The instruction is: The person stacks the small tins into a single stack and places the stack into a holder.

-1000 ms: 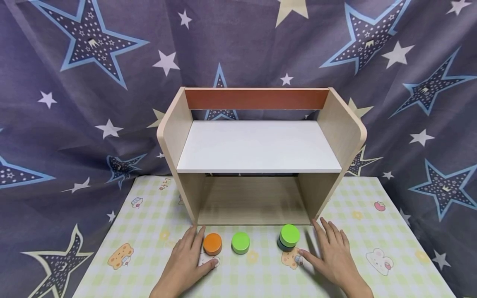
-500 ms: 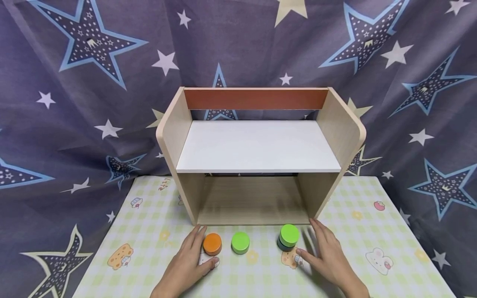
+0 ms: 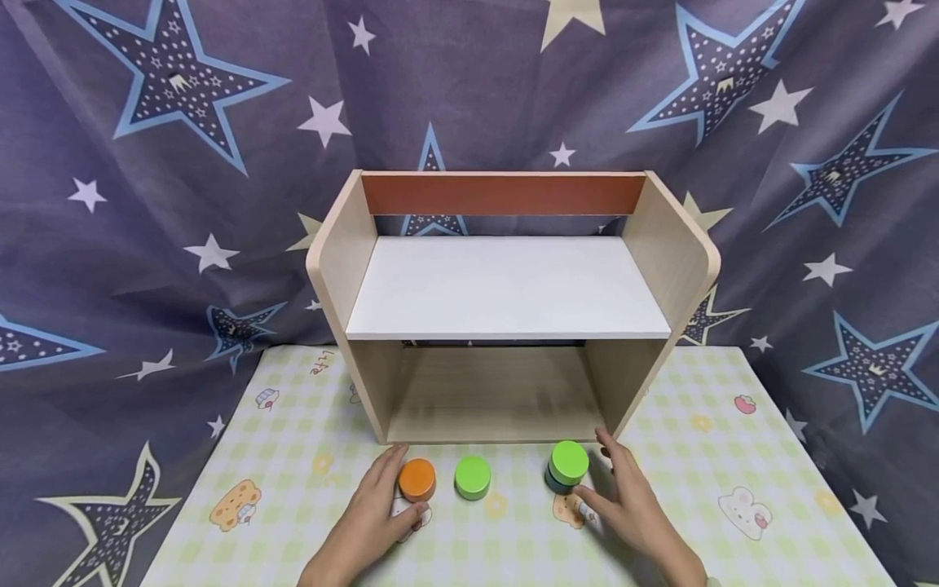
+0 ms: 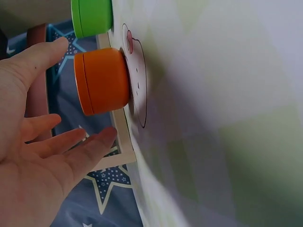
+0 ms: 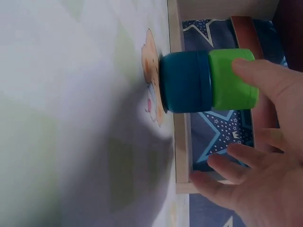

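Observation:
An orange round block (image 3: 417, 479) stands on the tablecloth beside my left hand (image 3: 367, 514), whose fingers spread apart from it. In the left wrist view the orange block (image 4: 102, 81) sits beyond my thumb and fingers. Right of it stands a light green round block (image 3: 473, 478). Farther right, another green block (image 3: 569, 462) rests on a dark blue block (image 5: 184, 81). My right hand (image 3: 634, 509) curves loosely around the right side of this stack. Its thumb (image 5: 260, 75) overlaps the upper green block in the right wrist view; whether they touch I cannot tell.
Behind the blocks stands a small wooden shelf unit with a white upper board (image 3: 506, 285) and a wooden lower board (image 3: 499, 395). Its side panels (image 3: 675, 232) rise on both sides. A checked tablecloth (image 3: 293, 456) covers the table; a starry curtain (image 3: 469, 81) hangs behind.
My right hand has moved left, closer to the green and blue stack. The left hand has hardly shifted, and the blocks stay in place.

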A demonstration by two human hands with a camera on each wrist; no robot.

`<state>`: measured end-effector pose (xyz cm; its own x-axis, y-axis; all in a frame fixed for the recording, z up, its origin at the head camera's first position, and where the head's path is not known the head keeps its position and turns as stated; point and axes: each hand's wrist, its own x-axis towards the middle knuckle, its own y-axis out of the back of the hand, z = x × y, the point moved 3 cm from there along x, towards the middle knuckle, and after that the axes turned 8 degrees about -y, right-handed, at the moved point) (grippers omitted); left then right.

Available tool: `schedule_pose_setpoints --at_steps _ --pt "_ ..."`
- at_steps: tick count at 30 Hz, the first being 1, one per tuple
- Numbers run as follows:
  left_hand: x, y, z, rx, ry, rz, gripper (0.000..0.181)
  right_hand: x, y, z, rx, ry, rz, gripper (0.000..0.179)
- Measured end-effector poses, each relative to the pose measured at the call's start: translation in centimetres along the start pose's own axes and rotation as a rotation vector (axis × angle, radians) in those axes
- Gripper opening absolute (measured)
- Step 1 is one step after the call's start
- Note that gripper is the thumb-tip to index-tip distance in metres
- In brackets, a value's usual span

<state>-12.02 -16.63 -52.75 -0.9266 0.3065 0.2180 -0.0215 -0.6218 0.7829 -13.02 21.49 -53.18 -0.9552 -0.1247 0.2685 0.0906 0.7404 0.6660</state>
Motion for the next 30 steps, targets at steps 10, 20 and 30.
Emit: schedule_pose_setpoints --at_steps 10,20,30 --pt "0.3 -0.4 -0.1 -0.040 0.033 -0.042 0.085 0.4 -1.0 0.2 0.088 -0.019 -0.047 0.086" --pt "0.3 -0.8 -0.2 -0.048 0.034 -0.054 0.079 0.5 -1.7 0.3 0.159 -0.097 -0.084 0.083" --pt "0.3 -0.9 -0.4 -0.047 0.027 -0.027 0.074 0.4 -1.9 0.3 0.191 -0.171 -0.123 0.080"
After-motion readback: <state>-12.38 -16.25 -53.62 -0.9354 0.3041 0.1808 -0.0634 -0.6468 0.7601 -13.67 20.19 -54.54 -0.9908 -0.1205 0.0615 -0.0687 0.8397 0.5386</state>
